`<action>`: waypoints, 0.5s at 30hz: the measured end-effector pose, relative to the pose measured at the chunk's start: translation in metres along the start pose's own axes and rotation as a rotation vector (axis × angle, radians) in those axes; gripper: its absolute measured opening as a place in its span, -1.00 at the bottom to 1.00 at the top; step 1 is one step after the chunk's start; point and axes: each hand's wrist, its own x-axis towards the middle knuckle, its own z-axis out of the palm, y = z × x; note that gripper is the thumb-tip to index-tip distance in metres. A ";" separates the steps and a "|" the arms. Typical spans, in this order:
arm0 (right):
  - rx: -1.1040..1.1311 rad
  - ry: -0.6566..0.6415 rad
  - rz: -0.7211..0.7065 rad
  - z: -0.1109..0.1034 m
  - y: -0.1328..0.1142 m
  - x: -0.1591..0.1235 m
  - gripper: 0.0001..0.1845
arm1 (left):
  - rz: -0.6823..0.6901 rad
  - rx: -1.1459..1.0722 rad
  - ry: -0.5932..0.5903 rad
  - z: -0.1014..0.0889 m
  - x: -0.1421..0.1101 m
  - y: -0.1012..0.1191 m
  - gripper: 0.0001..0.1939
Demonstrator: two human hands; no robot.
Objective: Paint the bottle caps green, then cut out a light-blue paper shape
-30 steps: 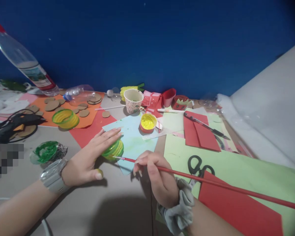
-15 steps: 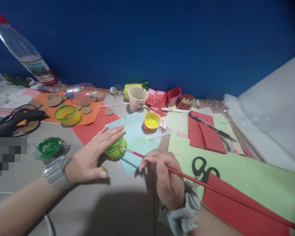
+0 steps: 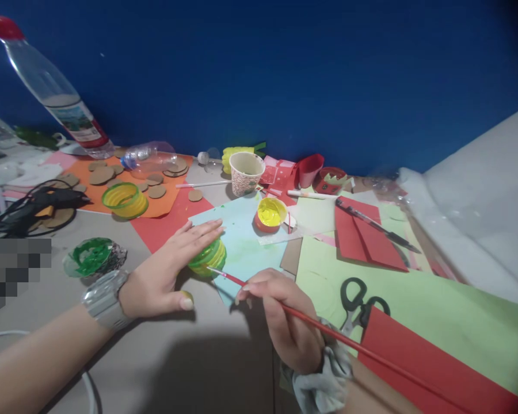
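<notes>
The ribbed green-and-yellow piece [image 3: 209, 261] sits on the table [image 3: 216, 368] at the left edge of a light blue sheet [image 3: 246, 247], half hidden by my left hand [image 3: 166, 279]. Seen from my head, those fingers lie straight and close together over its top, thumb held well apart; I cannot tell how hard they press. My right hand [image 3: 287, 319] has its fingers clamped on a thin red paintbrush [image 3: 354, 344], whose tip meets the ribs low on the near side.

Half a second ago that tip was higher up the ribs; a second ago the handle ran flatter, and now it slopes more steeply down to the right. My left hand has kept its place on the piece. Everything sits further right in view, as my head has turned a little.

Just beyond the piece, on the blue sheet, is a small pot of yellow paint [image 3: 270, 213], with a patterned paper cup [image 3: 246, 175] behind it. To my left are a dish of green paint [image 3: 90, 257] and, further back, a yellow ring with a green rim [image 3: 127, 204], near cardboard discs [image 3: 102, 175]. On my right the brush handle crosses above a red sheet [image 3: 435, 362], whose corner comes up to black-handled scissors [image 3: 354, 296] on pale green paper [image 3: 466, 310]; a pen [image 3: 377, 226] lies on a folded red card [image 3: 362, 244] beyond
</notes>
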 end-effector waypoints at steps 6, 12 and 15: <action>-0.001 -0.011 -0.032 0.001 -0.001 -0.001 -0.72 | -0.007 0.018 -0.010 0.000 0.001 0.000 -0.06; -0.027 0.061 0.008 0.000 0.000 -0.001 -0.73 | 0.012 0.024 0.006 0.000 0.001 0.000 -0.06; -0.014 -0.004 -0.012 0.001 -0.001 0.000 -0.75 | 0.020 0.023 0.008 0.000 0.001 -0.001 -0.06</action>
